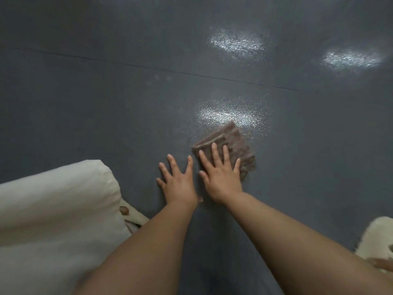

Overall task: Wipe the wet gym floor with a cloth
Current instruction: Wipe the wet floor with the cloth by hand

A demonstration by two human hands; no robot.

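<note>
A folded brown cloth (231,141) lies on the dark grey gym floor (106,103). My right hand (221,175) presses flat on the cloth's near half, fingers straight and spread. My left hand (178,182) rests flat on the bare floor just left of the cloth, fingers spread, holding nothing. A glistening wet patch (225,113) shines on the floor right beyond the cloth's far corner.
Two more shiny patches lie farther off, one (238,42) up the middle and another (353,58) at the far right. A floor seam (148,67) runs across. My cream-clothed knee (53,209) fills the lower left; a fluffy cream thing (376,241) sits at the lower right.
</note>
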